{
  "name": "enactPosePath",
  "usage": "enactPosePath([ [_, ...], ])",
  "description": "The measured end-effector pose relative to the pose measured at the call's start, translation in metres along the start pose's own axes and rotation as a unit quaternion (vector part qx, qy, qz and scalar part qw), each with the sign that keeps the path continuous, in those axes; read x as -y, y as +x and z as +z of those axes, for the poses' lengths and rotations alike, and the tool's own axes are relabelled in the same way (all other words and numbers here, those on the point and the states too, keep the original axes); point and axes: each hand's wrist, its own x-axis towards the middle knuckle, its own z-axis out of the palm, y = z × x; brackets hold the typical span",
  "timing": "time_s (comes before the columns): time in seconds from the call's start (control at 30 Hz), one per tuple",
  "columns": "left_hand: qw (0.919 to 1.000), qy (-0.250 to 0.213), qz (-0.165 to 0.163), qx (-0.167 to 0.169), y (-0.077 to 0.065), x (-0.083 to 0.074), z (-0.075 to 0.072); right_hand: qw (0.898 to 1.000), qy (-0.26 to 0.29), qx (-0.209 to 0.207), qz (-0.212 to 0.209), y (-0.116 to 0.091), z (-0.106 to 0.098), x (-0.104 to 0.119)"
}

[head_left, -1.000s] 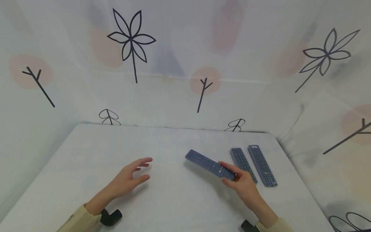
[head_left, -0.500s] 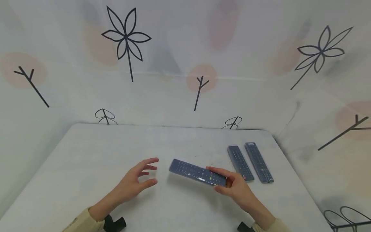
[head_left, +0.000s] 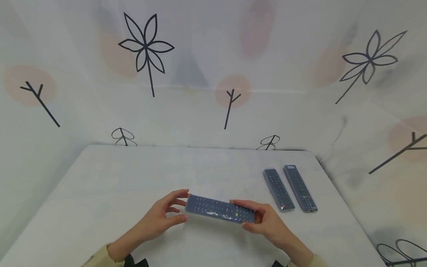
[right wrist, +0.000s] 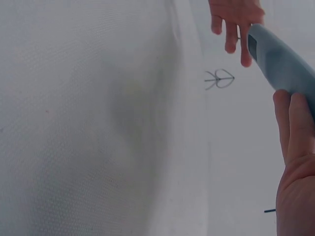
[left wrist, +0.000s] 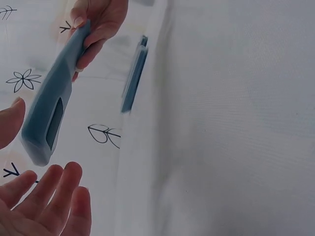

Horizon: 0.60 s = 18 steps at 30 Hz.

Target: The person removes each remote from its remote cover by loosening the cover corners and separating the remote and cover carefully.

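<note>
A dark remote control [head_left: 217,208] in a glossy clear cover is held above the table, its buttons facing up. My right hand [head_left: 268,224] grips its right end between thumb and fingers. At the other end my left hand [head_left: 160,218] stands with thumb and fingers spread around the tip. In the left wrist view a gap shows between that remote's end [left wrist: 39,147] and the left fingers [left wrist: 59,196]. The underside of the remote [right wrist: 283,61], with a dark rectangle near its end, faces the right wrist camera, and right-hand fingers [right wrist: 295,123] lie against it.
Two more remote controls lie side by side at the right of the white table [head_left: 133,174]: a shorter one [head_left: 278,190] and a longer one [head_left: 300,188]. A pale cloth wall [head_left: 193,118] with plant drawings rises behind the table and at both sides.
My right hand has brought the remote control leftward and nearer, turning it more level across. The left hand has moved slightly right, up to the remote's far end.
</note>
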Motion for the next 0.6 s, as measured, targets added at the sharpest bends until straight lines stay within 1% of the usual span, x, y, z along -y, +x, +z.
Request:
enactPosePath([
  [0.07,1.0000,-0.001,0.003,0.001,-0.0004,0.0005,0.0009,1.000,-0.007,0.002,0.001,0.0003,0.0005,-0.0005],
  [0.23,0.9999,0.003,0.009,-0.006,0.0011,0.0000,0.0052,1.000,-0.006,0.002,0.009,0.0015,0.0011,-0.0020],
  [0.47,0.9993,0.012,0.011,-0.033,0.0013,0.0018,0.0088,1.000,-0.010,0.003,0.010,0.0021,0.0030,-0.0043],
  [0.6,0.9989,0.019,0.006,-0.042,0.0007,0.0024,0.0098,1.000,-0.008,0.002,0.008,0.0016,0.0039,-0.0059],
])
